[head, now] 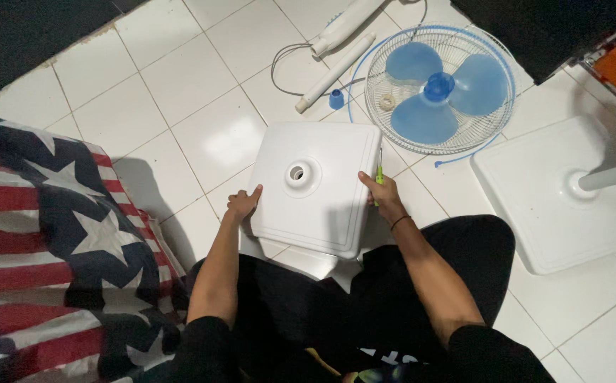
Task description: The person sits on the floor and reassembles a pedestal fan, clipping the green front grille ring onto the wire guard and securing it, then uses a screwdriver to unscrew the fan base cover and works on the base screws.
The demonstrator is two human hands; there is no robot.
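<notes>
The square fan base (314,186) looks like smooth white plastic with a faint sheen; the floor tiles (180,85) are glossy ceramic (reflecting light), and the starred blanket (46,248) is soft matt cloth.

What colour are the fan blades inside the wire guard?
Light blue fan blades, clearest in the head view.

Both hands gripping white square fan base (315,186), left hand (243,203), right hand (380,193) holding green screwdriver (379,174)

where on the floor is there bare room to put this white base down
Bare tiles lie left of the white base, between it and the star-striped cloth, running toward the dark mat. It is crowded ahead and right: fan grille, tubes, second base.
</notes>
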